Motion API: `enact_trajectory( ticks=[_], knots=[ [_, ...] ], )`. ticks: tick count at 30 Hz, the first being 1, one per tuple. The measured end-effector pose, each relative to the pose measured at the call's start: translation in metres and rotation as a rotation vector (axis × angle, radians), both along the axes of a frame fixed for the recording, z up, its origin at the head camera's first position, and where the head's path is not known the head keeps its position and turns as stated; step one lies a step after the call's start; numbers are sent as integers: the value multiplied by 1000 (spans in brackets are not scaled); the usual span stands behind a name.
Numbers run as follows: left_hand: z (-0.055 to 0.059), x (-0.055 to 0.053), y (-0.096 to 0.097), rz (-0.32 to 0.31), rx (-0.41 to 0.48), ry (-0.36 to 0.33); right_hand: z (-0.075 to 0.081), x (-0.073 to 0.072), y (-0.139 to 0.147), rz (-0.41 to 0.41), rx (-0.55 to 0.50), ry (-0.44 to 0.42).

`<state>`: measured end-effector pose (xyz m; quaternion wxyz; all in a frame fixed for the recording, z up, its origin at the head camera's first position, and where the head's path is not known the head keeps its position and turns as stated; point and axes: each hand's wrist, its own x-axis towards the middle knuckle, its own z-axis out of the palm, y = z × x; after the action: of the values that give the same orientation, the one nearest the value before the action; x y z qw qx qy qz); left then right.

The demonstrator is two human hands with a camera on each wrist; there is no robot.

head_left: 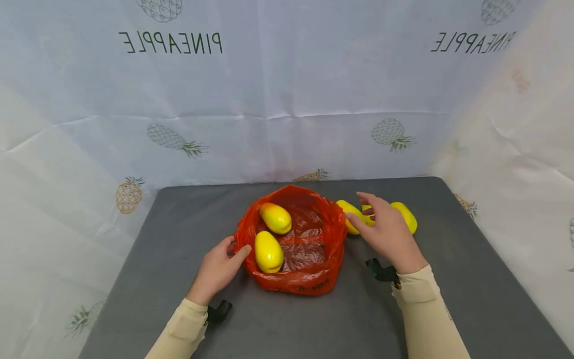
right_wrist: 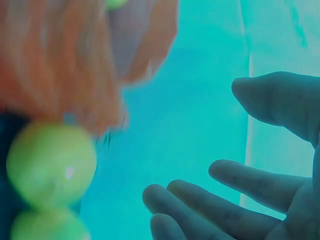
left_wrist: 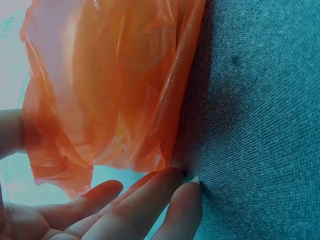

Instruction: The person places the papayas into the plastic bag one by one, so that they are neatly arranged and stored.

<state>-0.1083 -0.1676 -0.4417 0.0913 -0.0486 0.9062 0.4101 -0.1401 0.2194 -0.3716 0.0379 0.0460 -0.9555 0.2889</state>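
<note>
A red plastic bag [head_left: 291,284] stands with its mouth spread wide on the table. Inside, on its left side, lie two smooth yellow mango-like fruits, an upper fruit [head_left: 275,218] and a lower fruit [head_left: 268,252]. My left hand [head_left: 219,267] holds the bag's left rim, thumb over the edge and fingers along the outside; the left wrist view shows the fingers low against the orange-looking film [left_wrist: 125,90]. My right hand [head_left: 387,232] hovers right of the bag, fingers spread and holding nothing. Beside and partly behind it are more yellow fruits [head_left: 405,217], one [head_left: 346,209] against the bag.
The dark grey table [head_left: 287,324] has its far edge close to a white cloth backdrop [head_left: 278,89] printed with pineapples. Similar cloth hangs at both sides. A dark strap-like device [head_left: 382,271] sits at my right wrist, another [head_left: 219,312] at my left.
</note>
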Motion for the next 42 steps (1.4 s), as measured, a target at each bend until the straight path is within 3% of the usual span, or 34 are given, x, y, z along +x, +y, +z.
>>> enact_trajectory(
  ticks=[9, 23, 42],
  knots=[
    [3, 0, 2, 10, -3, 12, -11, -10, 52, -103, -6, 26],
    [-1, 1, 2, 26, -1, -3, -40, -17, 95, -179, 1, 4],
    [-2, 1, 2, 17, -15, -22, -66, -23, 117, -274, 29, -214]
  ],
)
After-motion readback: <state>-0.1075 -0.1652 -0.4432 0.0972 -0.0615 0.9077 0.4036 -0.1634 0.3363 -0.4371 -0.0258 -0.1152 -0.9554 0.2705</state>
